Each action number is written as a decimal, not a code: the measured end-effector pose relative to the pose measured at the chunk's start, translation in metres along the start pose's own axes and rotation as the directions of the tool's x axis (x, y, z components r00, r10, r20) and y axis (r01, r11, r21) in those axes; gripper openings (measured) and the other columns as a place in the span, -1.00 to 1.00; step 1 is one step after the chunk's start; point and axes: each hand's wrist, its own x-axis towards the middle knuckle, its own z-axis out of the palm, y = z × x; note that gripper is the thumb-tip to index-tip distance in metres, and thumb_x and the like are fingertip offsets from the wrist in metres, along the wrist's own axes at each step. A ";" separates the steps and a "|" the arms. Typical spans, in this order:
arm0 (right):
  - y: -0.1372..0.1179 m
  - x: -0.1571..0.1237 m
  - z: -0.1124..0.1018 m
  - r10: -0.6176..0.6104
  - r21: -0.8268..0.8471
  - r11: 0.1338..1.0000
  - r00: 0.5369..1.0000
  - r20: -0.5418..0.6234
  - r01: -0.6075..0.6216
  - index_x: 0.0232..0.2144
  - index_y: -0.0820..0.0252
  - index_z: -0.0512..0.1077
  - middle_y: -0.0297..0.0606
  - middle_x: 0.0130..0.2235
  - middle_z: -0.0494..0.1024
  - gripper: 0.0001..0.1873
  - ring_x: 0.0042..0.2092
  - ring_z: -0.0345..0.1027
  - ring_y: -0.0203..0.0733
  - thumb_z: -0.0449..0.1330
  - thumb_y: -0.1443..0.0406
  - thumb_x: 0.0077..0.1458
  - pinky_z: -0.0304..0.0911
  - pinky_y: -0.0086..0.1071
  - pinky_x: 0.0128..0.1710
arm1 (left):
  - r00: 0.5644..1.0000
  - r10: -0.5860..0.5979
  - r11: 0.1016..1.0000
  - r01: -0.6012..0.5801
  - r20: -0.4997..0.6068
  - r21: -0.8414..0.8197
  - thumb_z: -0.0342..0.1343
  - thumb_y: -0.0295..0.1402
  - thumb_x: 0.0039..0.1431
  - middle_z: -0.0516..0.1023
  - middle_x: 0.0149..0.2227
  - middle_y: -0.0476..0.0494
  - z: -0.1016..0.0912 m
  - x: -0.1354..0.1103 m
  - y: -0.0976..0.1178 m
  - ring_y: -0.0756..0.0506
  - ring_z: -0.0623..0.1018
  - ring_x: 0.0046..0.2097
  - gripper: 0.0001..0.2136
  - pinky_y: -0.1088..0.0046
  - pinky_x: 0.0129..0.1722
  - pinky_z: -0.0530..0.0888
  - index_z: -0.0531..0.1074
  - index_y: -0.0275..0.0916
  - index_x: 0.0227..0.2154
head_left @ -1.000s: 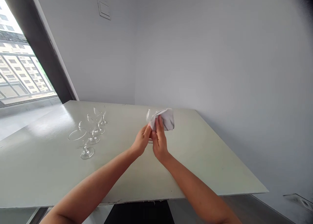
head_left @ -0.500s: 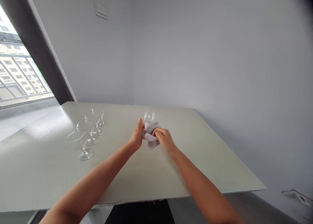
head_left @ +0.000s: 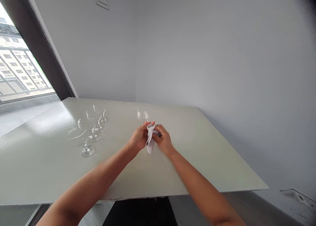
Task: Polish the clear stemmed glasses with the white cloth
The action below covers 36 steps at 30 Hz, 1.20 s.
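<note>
A clear stemmed glass (head_left: 143,115) is held above the table, its bowl tilted away from me and a little left. My left hand (head_left: 139,137) is closed on its lower part, with the thumb on top; the stem and foot are mostly hidden by fingers and cloth. A pale grey-white cloth (head_left: 149,141) hangs between the two hands, bunched against the glass's lower end. My right hand (head_left: 164,141) grips that cloth, fingers pinched into it beside the left fingertips.
Several clear stemmed glasses stand upright in a row on the left, the nearest glass (head_left: 87,150) closest to me. They are on a pale glossy table (head_left: 202,160). Grey walls (head_left: 212,48) meet behind it, and a window (head_left: 19,61) is at the left.
The held glass's bowl has swung left and tilted. My left thumb has come down from pointing up, and the cloth has shifted, now hanging narrower. The view has tipped slightly downward.
</note>
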 end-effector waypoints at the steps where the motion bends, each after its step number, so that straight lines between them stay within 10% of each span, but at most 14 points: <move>1: 0.000 0.003 0.000 0.093 0.173 0.981 0.996 -0.019 -0.088 -0.37 0.10 0.39 -0.36 -0.42 0.34 -0.88 -0.44 0.20 -0.30 0.15 0.24 -0.03 0.16 -0.43 -0.50 | 0.999 0.025 1.000 -0.025 0.037 0.006 0.10 -0.24 0.05 0.49 -0.27 -0.10 0.003 -0.002 0.002 -0.03 0.48 -0.30 -0.82 0.45 -0.32 0.43 0.42 -0.25 -0.36; 4: -0.004 0.005 0.007 0.318 0.596 0.760 0.948 0.006 -0.259 -0.41 0.13 0.35 -0.42 -0.53 0.29 -0.82 -0.54 0.11 -0.37 0.21 0.20 -0.10 0.09 -0.47 -0.58 | 0.980 0.170 0.983 -0.176 0.102 0.056 0.10 -0.20 0.04 0.47 -0.13 -0.10 0.013 -0.005 0.006 -0.06 0.47 -0.19 -0.80 0.42 -0.24 0.41 0.43 -0.22 -0.35; 8: -0.007 -0.001 0.022 0.376 0.713 0.608 0.918 0.127 -0.348 -0.45 0.17 0.36 -0.37 -0.55 0.35 -0.78 -0.53 0.17 -0.34 0.19 0.14 -0.08 0.12 -0.46 -0.57 | 0.916 0.357 0.871 -0.398 0.184 0.288 0.10 -0.23 0.05 0.43 -0.05 -0.15 0.022 -0.005 0.007 -0.11 0.32 0.07 -0.81 0.44 -0.03 0.28 0.46 -0.25 -0.37; 12: 0.006 -0.011 0.018 0.403 0.456 0.770 0.894 0.194 -0.446 -0.45 0.21 0.35 -0.40 -0.61 0.30 -0.72 -0.61 0.12 -0.37 0.15 0.09 -0.05 0.10 -0.46 -0.62 | 0.865 0.426 0.681 -0.500 0.266 0.535 0.06 -0.22 0.07 0.40 -0.01 -0.17 0.019 -0.004 0.010 -0.16 0.23 0.15 -0.79 0.39 -0.01 0.26 0.47 -0.24 -0.34; 15: 0.013 -0.015 -0.004 0.330 -0.094 0.944 0.914 0.236 -0.316 -0.42 0.17 0.40 -0.32 -0.42 0.42 -0.73 -0.53 0.23 -0.33 0.17 0.09 -0.07 0.18 -0.40 -0.52 | 0.815 0.510 0.531 -0.551 0.276 0.644 0.03 -0.21 0.09 0.45 -0.07 -0.17 0.012 0.002 0.015 -0.15 0.30 0.10 -0.77 0.37 -0.05 0.29 0.43 -0.22 -0.29; 19: 0.007 -0.005 -0.035 0.054 -0.640 0.768 0.998 0.033 -0.021 -0.30 0.10 0.46 -0.20 -0.07 0.35 -0.70 -0.30 0.30 -0.23 0.13 0.07 -0.01 0.21 -0.29 -0.28 | 0.785 0.572 0.387 -0.513 0.237 0.766 0.00 -0.18 0.09 0.53 -0.22 -0.13 0.001 0.012 0.013 -0.10 0.45 -0.13 -0.75 0.42 -0.24 0.34 0.34 -0.17 -0.21; 25: 0.007 0.030 -0.032 0.100 -0.226 0.965 0.984 -0.149 -0.132 -0.20 0.17 0.44 -0.24 -0.25 0.40 -0.58 -0.42 0.24 -0.34 0.20 0.08 -0.10 0.23 -0.41 -0.37 | 0.850 0.485 0.212 -0.342 0.205 0.915 0.08 -0.35 0.00 0.46 -0.52 -0.03 0.005 0.030 -0.018 -0.12 0.47 -0.38 -0.66 0.45 -0.32 0.29 0.35 -0.10 -0.10; 29: 0.034 0.048 -0.034 0.272 -0.022 0.957 0.920 -0.281 -0.290 -0.27 0.21 0.47 -0.29 -0.37 0.47 -0.63 -0.44 0.28 -0.33 0.20 0.11 -0.13 0.21 -0.46 -0.45 | 0.876 0.421 0.178 -0.335 0.236 0.925 0.09 -0.40 -0.04 0.51 -0.32 -0.14 0.014 0.042 -0.027 -0.21 0.47 -0.18 -0.46 0.36 -0.19 0.29 0.19 -0.13 0.07; 36: 0.088 0.077 -0.133 0.340 -0.075 0.893 0.773 -0.536 -0.445 -0.26 0.41 0.41 -0.23 -0.43 0.46 -0.67 -0.49 0.30 -0.31 0.15 0.23 -0.03 0.21 -0.43 -0.51 | 0.907 0.200 -0.265 -0.313 0.369 0.912 -0.04 -0.24 0.10 0.30 0.09 -0.12 -0.040 0.012 -0.017 -0.20 0.27 0.11 -0.56 0.23 0.02 0.23 0.18 -0.07 0.08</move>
